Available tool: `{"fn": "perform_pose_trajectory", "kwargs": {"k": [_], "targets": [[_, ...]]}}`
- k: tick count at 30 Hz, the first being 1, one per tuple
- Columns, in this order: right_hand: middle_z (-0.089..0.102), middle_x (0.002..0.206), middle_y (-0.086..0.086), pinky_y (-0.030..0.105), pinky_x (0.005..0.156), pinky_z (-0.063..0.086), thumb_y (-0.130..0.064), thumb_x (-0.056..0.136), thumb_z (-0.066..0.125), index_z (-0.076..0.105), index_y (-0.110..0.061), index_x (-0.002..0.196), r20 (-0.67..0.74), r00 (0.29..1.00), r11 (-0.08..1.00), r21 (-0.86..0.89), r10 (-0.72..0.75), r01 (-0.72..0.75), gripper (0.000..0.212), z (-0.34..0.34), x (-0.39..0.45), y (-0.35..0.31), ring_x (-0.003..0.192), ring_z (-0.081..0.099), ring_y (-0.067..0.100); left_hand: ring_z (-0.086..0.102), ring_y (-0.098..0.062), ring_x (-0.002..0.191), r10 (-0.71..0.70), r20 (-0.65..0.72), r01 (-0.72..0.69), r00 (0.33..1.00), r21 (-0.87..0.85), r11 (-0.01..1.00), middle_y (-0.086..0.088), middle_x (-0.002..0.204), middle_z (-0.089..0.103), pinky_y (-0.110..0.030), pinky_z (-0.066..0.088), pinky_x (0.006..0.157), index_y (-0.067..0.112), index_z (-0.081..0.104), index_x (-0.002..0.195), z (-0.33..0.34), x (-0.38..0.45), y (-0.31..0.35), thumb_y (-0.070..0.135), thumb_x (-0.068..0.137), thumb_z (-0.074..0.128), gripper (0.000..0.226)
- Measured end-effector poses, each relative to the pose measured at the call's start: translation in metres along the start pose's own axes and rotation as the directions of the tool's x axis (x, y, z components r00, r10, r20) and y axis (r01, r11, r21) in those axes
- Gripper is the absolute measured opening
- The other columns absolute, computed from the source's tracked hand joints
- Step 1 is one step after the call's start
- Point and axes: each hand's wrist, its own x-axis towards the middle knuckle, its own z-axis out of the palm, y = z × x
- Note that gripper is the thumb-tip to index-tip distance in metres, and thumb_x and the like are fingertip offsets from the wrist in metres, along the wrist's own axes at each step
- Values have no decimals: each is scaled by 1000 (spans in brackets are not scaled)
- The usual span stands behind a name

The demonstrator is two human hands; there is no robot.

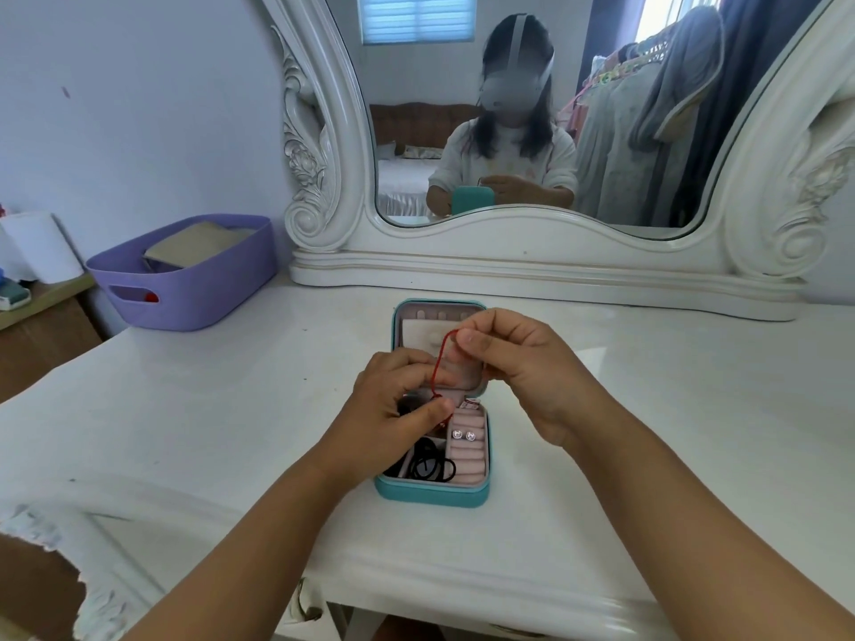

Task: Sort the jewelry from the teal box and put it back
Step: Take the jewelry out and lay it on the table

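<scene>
White dressing table below a mirror: red cord held taut over the open teal box

Left hand pinches the red cord low, right hand pinches its top; the cord may carry a charm, hidden behind the fingers. Stud earrings sit in the ring rolls, black hair ties beside; a slack cord could drop and tangle there

1 teal box, 2 stud earrings, 1 red cord, 2 hands.

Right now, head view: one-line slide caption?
Both hands, left and right, pinch a red cord over the open teal box on a white table.
</scene>
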Motion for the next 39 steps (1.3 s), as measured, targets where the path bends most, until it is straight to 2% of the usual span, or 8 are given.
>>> {"fn": "perform_pose_trajectory", "kwargs": {"k": [4,12,17,21,23,29,35,39], "targets": [[68,66,-2,16,56,48,-9,89,53,61,-13,78,-18,1000,985,173,6,-3,15,-5,2,-8,61,61,8,56,-2,90,25,4,-25,1000,-10,1000,15,88,66,-9,40,79,22,69,82,1,4,8,35,82,57,18],[73,65,1,20,59,55,-15,92,49,58,-15,81,-137,990,875,483,37,34,14,-23,6,-27,57,67,9,61,-1,63,-239,-88,206,967,-280,937,4,70,69,-9,48,61,20,73,77,-3,12,24,16,83,64,12],[71,75,4,25,67,50,-12,85,60,67,-14,81,-146,983,988,124,110,-92,8,-23,0,-12,65,63,12,59,-10,54,-388,-71,309,919,-481,820,0,60,66,-19,52,53,13,75,79,-7,22,36,21,82,64,13],[65,83,0,12,60,46,-10,79,69,66,-20,87,-287,955,975,-182,71,-128,13,-18,-5,2,73,57,7,61,-12,52,-467,-56,355,883,-572,740,1,57,67,-21,52,47,16,74,74,-7,29,45,22,82,65,12],[59,83,-1,17,64,45,-12,75,71,60,-21,86,-373,928,957,-270,0,-108,18,-18,-8,7,74,54,9,62,-12,51,-491,-69,344,868,-630,696,0,58,66,-21,52,47,15,73,74,-7,34,49,20,81,67,10],[60,70,-10,7,53,39,-14,73,72,64,-15,78,-122,986,906,-420,-111,50,9,-7,-22,3,60,49,-4,60,-8,47,-508,-117,290,853,-703,650,4,51,64,-18,49,43,14,71,73,-5,45,59,13,81,66,10],[61,69,-9,4,56,38,-7,75,69,67,-11,77,-118,968,819,-561,-220,118,5,-7,-19,6,63,51,-5,62,-8,48,-497,-79,290,864,-728,621,3,53,66,-21,53,47,10,70,77,0,45,62,15,84,63,11],[60,64,-11,5,50,37,-6,76,67,67,-11,74,-179,960,862,-497,-215,100,5,-14,-16,0,55,51,-6,67,-10,53,-521,-37,350,853,-700,622,-2,61,71,-18,53,48,12,63,77,1,45,58,15,90,53,17]]}}
